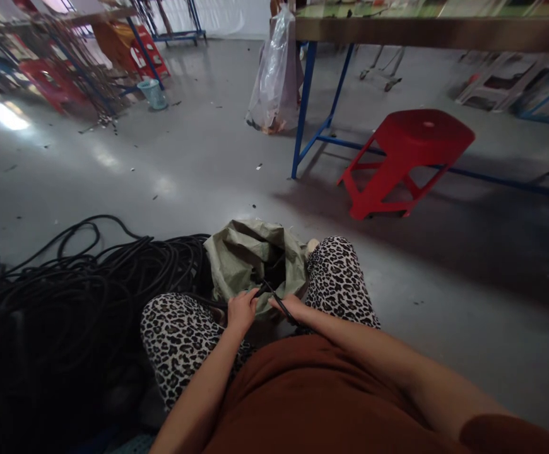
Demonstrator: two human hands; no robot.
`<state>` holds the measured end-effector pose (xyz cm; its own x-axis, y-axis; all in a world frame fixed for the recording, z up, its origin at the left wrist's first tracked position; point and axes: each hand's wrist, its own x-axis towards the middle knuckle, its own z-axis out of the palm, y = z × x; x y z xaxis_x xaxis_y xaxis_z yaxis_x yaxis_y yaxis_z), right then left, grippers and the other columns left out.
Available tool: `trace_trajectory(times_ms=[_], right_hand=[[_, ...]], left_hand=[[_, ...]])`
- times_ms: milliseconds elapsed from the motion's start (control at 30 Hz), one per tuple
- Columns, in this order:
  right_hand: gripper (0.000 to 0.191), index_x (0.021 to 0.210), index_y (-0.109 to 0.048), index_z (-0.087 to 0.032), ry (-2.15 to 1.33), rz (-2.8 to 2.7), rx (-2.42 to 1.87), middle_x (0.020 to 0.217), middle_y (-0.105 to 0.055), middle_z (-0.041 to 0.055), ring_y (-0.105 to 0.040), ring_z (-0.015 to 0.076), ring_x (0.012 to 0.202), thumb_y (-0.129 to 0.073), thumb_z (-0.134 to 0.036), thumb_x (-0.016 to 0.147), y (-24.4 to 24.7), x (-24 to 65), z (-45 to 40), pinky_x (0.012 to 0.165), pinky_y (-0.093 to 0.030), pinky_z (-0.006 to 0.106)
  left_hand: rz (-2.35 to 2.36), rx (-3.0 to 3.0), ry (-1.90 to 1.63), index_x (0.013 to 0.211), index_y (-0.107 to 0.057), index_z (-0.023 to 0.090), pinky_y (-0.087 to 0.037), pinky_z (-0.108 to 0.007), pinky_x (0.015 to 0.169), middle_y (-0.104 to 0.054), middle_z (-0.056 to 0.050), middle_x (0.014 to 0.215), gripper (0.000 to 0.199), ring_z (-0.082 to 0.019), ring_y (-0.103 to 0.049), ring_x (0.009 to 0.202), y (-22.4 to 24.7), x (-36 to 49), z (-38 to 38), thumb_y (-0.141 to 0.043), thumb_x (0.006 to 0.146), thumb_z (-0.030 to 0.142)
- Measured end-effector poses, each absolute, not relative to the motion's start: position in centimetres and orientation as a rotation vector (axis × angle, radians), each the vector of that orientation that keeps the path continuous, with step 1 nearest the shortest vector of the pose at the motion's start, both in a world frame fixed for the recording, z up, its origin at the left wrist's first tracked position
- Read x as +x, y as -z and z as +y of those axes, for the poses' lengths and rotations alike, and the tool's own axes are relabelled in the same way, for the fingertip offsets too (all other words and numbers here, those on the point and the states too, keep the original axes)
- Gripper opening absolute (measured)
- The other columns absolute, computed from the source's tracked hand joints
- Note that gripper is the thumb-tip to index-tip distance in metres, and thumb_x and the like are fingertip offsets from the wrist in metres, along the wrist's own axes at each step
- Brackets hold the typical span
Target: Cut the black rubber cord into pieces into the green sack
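Between my knees stands an open green woven sack (227, 261) with dark contents inside. My left hand (242, 311) is closed at the sack's near edge, around the end of a thin black piece that looks like cord. Just to its right, my right hand (291, 307) is closed on a dark tool (283, 309), which looks like scissors or cutters. The tool's tip points at the black piece over the sack's mouth. A large heap of black cord or hose (161, 261) lies on the floor to the left, reaching my left leg.
A red stool (411, 142) stands at the right, beside a table with blue legs (305, 107). A clear plastic bag (274, 82) rests by that table. Farther left are a light-blue bin (153, 94) and red stools (54, 82). Small scraps lie on the grey floor.
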<state>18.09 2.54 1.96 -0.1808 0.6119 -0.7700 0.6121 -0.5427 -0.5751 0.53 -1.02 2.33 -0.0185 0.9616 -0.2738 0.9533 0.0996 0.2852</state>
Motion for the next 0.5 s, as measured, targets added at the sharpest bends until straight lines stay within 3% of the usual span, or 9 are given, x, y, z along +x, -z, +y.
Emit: trace_trajectory(times_ms=[500], right_hand=[[0.033,0.059,-0.062,-0.014,1.617,1.675,1.930,0.054,-0.057,0.0075,-0.063,0.0215,0.059,-0.056,-0.038,0.080,-1.42,18.06,2.75,0.049,-0.040,0.023]], left_hand=[[1.975,1.903,-0.091,0.126,-0.060,0.028,-0.043,-0.029,0.085,-0.071,-0.006,0.104,0.037,-0.017,-0.064,0.094,-1.78,0.39,-0.99,-0.049,0.091,0.026]])
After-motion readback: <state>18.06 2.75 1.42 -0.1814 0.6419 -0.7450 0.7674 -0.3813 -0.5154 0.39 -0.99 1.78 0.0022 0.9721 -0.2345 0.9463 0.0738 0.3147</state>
